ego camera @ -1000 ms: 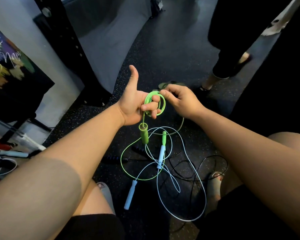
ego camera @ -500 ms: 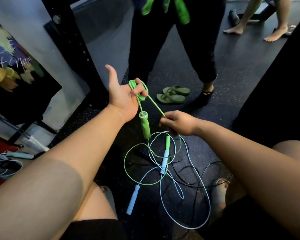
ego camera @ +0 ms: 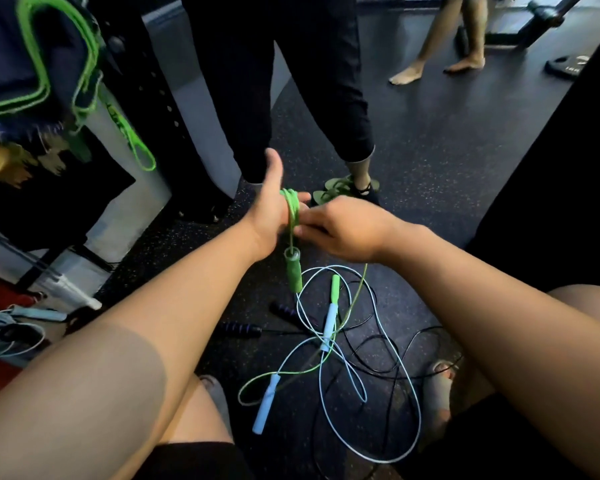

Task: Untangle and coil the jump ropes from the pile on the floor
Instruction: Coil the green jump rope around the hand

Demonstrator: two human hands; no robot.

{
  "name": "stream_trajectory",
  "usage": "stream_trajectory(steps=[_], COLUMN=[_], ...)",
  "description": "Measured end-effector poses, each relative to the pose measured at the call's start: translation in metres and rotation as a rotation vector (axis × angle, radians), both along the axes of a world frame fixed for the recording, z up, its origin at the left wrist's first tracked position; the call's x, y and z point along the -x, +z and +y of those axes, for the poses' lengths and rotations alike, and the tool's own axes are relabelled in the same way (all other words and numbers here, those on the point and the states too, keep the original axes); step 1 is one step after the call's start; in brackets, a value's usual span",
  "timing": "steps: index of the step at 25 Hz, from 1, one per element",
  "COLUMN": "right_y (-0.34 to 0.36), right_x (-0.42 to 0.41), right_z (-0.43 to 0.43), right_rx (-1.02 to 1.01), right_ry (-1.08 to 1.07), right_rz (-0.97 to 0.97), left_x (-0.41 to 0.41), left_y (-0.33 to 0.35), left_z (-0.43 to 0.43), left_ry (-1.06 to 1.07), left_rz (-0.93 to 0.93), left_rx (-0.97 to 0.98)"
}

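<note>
coiling the green rope [ego camera: 292,206]
left hand [ego camera: 269,211] grips its loops, thumb up; right hand [ego camera: 343,230] pinches the strand; green handle [ego camera: 293,271] dangles.

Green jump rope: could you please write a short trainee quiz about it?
1. True or false: the green jump rope is wound round the left hand.
2. Its green handle: A lies on a shoe; B hangs below the left hand; C rests on a knee.
3. Fill in: the pale handle lying on the floor is light ____.
Key: 1 true; 2 B; 3 blue.
</note>
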State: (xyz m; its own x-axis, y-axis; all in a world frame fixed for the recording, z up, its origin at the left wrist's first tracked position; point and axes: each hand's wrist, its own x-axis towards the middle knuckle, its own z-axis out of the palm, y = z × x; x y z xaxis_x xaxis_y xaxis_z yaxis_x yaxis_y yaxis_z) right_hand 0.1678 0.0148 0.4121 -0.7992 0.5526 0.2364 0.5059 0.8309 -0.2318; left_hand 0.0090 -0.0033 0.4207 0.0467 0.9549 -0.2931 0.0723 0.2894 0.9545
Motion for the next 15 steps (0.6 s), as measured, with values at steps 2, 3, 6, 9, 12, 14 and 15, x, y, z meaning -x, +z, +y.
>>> stream_trajectory(steps=[2,3,6,9,12,14,15], right_y=[0.006,0.01,0.017,0.0,-0.023,-0.035,-0.041], right_x=[-0.007,-0.012,-0.025,-0.033,-0.032,-0.028,-0.025], right_z=[0.004,0.005,0.018,0.035,0.039,0.036,0.033], right_rx=[-0.027,-0.005,0.115,0.34,0.509,0.574,0.644], right_ry=[0.008,0.006,-0.073,-0.112,-0.159,-0.242,-0.292], right_rz=[0.099,0.175,0.366,0.484,0.62,0.662,0.695], left_x=[-0.013,-0.015,-0.014,-0.014,-0.014,-0.01,-0.008], left_y=[0.003,0.001,-0.005,0.001,0.008,0.011,0.012], left_z=[-0.008,-0.009,-0.005,-0.008,-0.01,-0.01,-0.01], left_ry=[-0.193,-0.224,-0.337,-0.426,-0.415,-0.361,-0.331], left_rz=[0.064,0.056,-0.057,-0.098,-0.207,-0.309,-0.373], left_rx=[0.017,0.018,0.081,0.13,0.138,0.137,0.125])
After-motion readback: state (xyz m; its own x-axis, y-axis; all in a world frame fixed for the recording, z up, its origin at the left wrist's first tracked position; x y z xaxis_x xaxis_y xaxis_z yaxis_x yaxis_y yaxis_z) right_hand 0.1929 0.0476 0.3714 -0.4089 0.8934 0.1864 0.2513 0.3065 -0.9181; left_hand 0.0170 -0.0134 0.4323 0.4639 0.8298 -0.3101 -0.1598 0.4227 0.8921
